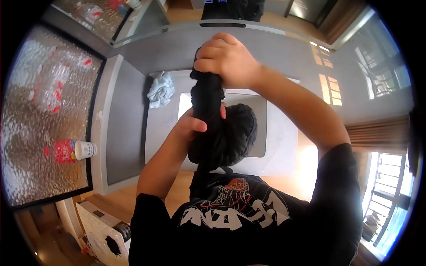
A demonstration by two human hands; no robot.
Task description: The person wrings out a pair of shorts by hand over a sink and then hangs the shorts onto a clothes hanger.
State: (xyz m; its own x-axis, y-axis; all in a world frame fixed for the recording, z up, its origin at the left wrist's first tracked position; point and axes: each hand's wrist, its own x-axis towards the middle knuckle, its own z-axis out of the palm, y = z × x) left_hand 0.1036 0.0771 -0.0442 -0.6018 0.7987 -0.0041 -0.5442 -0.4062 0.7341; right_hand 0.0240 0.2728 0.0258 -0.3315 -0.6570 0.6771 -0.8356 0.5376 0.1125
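A bunched black cloth [208,99] stretches upright over a light counter with a basin [262,128]. My right hand [228,60] wraps round its upper end, fingers closed. Lower down, my left hand [191,126] grips the cloth's middle, thumb across its front. Below the hands the cloth spreads into a wide, gathered black mass [235,135] that hangs over the basin and covers part of it. The tap is mostly hidden behind the cloth.
A crumpled pale blue cloth [161,90] lies at the counter's back left corner. To the left, a paper cup [84,150] stands on a ledge beside textured glass. A mirror [275,31] rises behind the counter. A white appliance [104,230] is at the lower left.
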